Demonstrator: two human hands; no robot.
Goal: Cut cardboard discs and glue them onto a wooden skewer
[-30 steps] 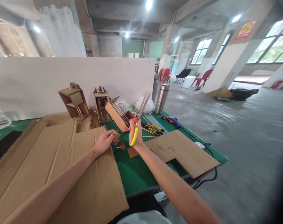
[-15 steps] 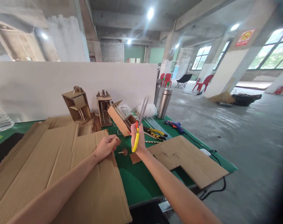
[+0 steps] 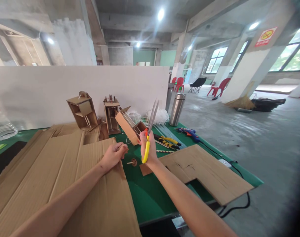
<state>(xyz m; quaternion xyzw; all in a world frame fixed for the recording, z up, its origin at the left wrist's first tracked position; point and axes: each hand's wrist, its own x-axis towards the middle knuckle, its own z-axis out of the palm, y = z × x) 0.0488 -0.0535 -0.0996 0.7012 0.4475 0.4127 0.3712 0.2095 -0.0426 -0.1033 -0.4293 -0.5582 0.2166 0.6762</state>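
My right hand [image 3: 149,146] is closed around a pair of scissors [image 3: 152,118] with yellow and red handles, its metal blades pointing up and nearly together. To its left, my left hand [image 3: 112,157] rests over the edge of a large cardboard sheet [image 3: 90,184]. Its fingers are pinched, with a bit of brown by the fingertips too small to make out. Between the hands, on the green tabletop, lies a small brown disc with a pale stick [image 3: 133,162]. Just behind my right hand leans an open cardboard box [image 3: 129,126].
Two cardboard structures, a left one [image 3: 82,110] and a narrower one [image 3: 111,113], stand before a white panel [image 3: 41,95]. At right are a steel flask [image 3: 178,110], yellow-black pliers [image 3: 169,141], a blue glue gun [image 3: 189,134] with a cord, and a notched cardboard piece [image 3: 209,171].
The view has shifted slightly, so most things on the table sit a little further right. Both hands keep their grip, and the scissors stay upright in my right hand.
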